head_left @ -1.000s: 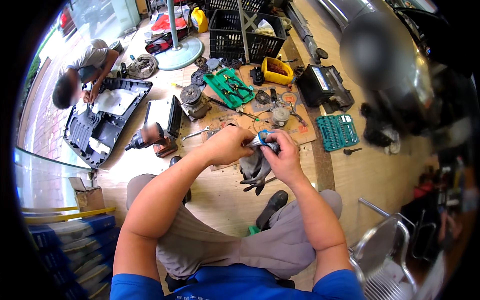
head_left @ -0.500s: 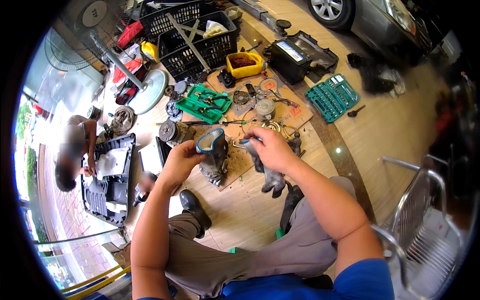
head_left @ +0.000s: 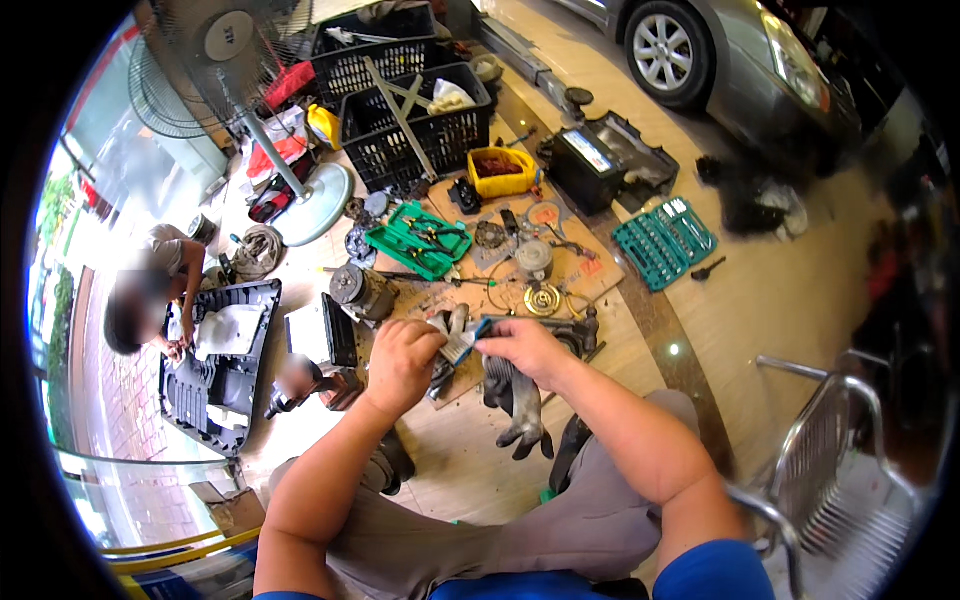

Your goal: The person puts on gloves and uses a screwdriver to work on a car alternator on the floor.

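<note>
Grey car point(head_left: 745, 72), pedestal fan point(head_left: 229, 38)

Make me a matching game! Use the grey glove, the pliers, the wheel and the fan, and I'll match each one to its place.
Things:
1. grey glove
2. pliers
3. wheel
4. fan

Places:
A. on the car
B. atop a pole
C. hanging from the right hand
D. in the open green case

Right pairs: 1-C, 2-D, 3-A, 4-B

the left hand point(head_left: 404, 356) and the right hand point(head_left: 526, 347) pinch grey work gloves point(head_left: 517, 400) between them, a blue-edged cuff point(head_left: 462, 346) showing, near a cardboard sheet point(head_left: 592, 268) on which an open green case point(head_left: 384, 239) of pliers point(head_left: 430, 236) lies.
</note>
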{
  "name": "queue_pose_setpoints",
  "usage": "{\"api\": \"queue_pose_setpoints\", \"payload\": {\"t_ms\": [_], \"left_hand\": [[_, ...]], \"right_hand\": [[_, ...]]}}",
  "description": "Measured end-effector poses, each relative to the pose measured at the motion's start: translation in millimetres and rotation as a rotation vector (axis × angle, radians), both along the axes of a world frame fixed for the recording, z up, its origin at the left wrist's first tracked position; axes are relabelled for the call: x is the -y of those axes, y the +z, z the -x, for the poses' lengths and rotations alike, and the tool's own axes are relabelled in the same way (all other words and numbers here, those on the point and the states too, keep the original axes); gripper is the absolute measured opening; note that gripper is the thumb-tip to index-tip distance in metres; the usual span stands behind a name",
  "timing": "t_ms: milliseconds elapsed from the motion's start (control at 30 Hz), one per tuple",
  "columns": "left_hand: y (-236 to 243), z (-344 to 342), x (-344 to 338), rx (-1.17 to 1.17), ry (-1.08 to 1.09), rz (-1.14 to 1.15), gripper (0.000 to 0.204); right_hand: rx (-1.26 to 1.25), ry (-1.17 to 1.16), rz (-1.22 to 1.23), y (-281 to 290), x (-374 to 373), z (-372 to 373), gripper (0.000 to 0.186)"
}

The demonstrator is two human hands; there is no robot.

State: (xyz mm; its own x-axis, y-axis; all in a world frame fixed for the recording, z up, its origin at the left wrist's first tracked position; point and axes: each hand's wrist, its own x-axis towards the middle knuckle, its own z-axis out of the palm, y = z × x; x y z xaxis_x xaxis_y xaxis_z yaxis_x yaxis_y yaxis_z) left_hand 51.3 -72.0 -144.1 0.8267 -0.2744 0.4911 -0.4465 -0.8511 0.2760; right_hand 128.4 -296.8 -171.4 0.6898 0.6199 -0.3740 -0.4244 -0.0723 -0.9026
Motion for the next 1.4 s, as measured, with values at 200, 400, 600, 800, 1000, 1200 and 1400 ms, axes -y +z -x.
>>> {"api": "queue_pose_setpoints", "payload": {"t_ms": [200,400,600,800,1000,1200,1400], "left_hand": [[7,18,2,0.106,-0.018,-0.136,0.019],[9,22,0,0.121,-0.042,-0.203,0.022],[7,22,-1,0.089,-0.063,-0.213,0.023],[8,19,-7,-0.448,-0.088,0.043,0.03],[-11,13,-6,-0.774,0.318,0.684,0.029],[-11,10,8,-0.728,0.351,1.0,0.028],[-19,9,0,-0.633,0.422,1.162,0.015]], "right_hand": [[0.263,-0.017,0.267,-4,-1,10,0.034],[0.4,-0.035,0.35,-1,-8,12,0.025],[0.38,0.018,0.281,-5,-5,5,0.024],[1.03,-0.089,0.371,9,-7,18,0.024],[1.338,-0.102,0.409,28,-12,34,0.032],[1.514,-0.097,0.324,39,-18,41,0.04],[1.597,-0.055,0.327,38,-15,44,0.043]]}}
